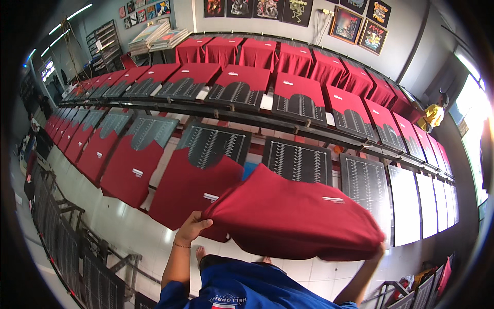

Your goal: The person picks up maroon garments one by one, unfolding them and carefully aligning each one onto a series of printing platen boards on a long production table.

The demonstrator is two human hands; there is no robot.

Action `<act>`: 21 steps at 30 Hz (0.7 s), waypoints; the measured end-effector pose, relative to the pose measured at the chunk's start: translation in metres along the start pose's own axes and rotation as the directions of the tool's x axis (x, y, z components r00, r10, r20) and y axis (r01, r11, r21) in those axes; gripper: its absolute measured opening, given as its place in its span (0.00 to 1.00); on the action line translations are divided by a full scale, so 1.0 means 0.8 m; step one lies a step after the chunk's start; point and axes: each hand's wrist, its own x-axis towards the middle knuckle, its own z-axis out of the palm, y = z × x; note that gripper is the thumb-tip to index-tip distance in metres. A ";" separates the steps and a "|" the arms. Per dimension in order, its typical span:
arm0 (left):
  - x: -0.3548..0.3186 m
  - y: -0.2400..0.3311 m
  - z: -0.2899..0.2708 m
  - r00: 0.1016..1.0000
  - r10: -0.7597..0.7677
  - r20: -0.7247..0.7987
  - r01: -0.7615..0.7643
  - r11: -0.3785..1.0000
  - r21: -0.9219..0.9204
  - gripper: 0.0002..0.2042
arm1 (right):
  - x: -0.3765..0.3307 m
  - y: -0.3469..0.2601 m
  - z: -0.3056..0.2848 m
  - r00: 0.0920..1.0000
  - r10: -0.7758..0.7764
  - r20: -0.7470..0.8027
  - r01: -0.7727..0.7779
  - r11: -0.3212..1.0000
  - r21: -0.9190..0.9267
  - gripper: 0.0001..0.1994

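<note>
A dark red T-shirt (293,213) is spread out in the air in front of me, above a dark printing board (297,160) with pale ruled lines. My left hand (193,226) grips the shirt's left edge. My right hand (379,251) holds its right end and is mostly hidden under the cloth. To the left, another red shirt (193,188) lies pulled over the neighbouring board.
Long rows of slanted boards, most covered with red shirts (131,165), run left to right. Bare dark board (366,185) and white boards (404,203) stand to the right. A person in yellow (433,116) stands far right. Metal racks (77,247) line the lower left floor.
</note>
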 end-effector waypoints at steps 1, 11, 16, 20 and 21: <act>-0.008 0.039 -0.010 0.995 0.103 -0.001 -0.103 0.995 -0.006 0.19 | -0.005 -0.014 0.037 0.998 -0.056 -0.005 0.056 0.998 -0.026 0.19; -0.095 0.251 -0.193 0.938 0.346 0.008 -0.345 0.938 -0.036 0.18 | -0.108 -0.003 0.469 0.951 -0.081 -0.299 0.070 0.996 -0.047 0.20; -0.077 0.287 -0.277 0.925 0.311 -0.219 -0.356 0.910 -0.211 0.24 | -0.086 0.043 0.653 0.996 0.066 -0.055 -0.070 0.995 -0.074 0.19; -0.044 0.333 -0.304 0.942 0.265 -0.207 -0.321 0.891 -0.321 0.22 | -0.036 0.062 0.676 0.992 0.090 -0.084 -0.097 0.992 -0.083 0.17; -0.047 0.346 -0.316 0.938 0.283 -0.203 -0.336 0.884 -0.323 0.21 | -0.037 0.048 0.716 0.995 0.075 -0.065 -0.074 0.997 0.024 0.16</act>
